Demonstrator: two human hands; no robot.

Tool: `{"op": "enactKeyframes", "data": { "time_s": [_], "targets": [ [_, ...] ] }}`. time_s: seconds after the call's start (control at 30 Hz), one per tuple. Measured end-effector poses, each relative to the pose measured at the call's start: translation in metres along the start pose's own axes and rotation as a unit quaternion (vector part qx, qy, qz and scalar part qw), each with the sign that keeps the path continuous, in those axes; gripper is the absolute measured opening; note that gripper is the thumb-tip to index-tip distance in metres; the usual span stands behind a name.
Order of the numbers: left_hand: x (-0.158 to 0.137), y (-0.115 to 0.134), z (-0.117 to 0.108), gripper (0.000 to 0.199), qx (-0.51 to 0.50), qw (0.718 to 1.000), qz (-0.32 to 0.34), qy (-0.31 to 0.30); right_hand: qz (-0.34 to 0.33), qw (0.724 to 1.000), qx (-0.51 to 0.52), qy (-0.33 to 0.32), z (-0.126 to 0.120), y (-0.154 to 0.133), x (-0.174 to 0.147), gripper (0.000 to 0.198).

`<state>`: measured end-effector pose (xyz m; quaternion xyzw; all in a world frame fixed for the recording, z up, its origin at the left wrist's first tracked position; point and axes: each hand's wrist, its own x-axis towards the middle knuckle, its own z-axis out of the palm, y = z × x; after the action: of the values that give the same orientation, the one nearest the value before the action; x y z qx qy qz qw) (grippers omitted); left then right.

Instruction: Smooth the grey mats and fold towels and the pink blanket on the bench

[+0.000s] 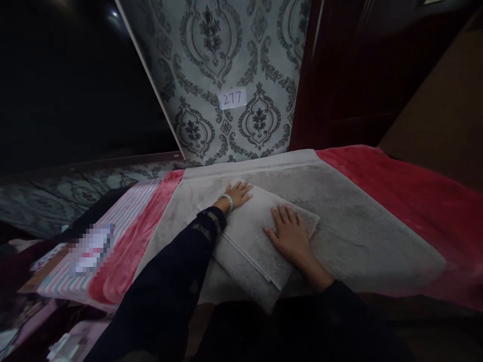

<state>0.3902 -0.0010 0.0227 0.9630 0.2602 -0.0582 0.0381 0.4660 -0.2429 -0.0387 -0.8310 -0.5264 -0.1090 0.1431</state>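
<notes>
A folded light grey towel [251, 229] lies at an angle, with a narrow raised band near its front edge. My left hand [237, 196], with a bracelet at the wrist, rests flat near the towel's far corner, fingers spread. On the towel's right part lies my right hand [290, 234], palm down, its fingers apart and stretched out. Neither hand grips anything. Under the towel is a larger grey cloth [362, 236], spread flat with a paler band along its far edge.
Red plush fabric [407, 191] shows on both sides of the grey cloth. Striped fabric [124, 211] and a blurred-out item [90, 251] lie at left. Behind are a dark screen [83, 85], patterned wallpaper [260, 120] and a paper label [232, 98] reading 277.
</notes>
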Motion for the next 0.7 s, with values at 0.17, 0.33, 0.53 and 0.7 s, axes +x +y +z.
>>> {"op": "enactKeyframes", "data": {
  "time_s": [0.17, 0.33, 0.53, 0.7],
  "targets": [
    [0.01, -0.05, 0.001, 0.063, -0.035, 0.996, -0.086, 0.001, 0.015, 0.999, -0.003, -0.051, -0.007, -0.002, 0.001, 0.067],
    [0.006, -0.054, 0.004, 0.062, -0.035, 0.995, -0.092, 0.005, 0.02, 0.998, -0.009, -0.06, -0.012, -0.002, 0.001, 0.067],
    [-0.022, -0.053, 0.005, 0.066, -0.028, 0.993, -0.113, 0.005, 0.017, 0.997, -0.02, -0.075, -0.017, -0.003, 0.0, 0.066],
    [-0.07, -0.068, 0.001, 0.06, -0.018, 0.992, -0.125, 0.003, 0.018, 0.996, -0.024, -0.083, -0.02, 0.0, 0.001, 0.065]
  ]
}}
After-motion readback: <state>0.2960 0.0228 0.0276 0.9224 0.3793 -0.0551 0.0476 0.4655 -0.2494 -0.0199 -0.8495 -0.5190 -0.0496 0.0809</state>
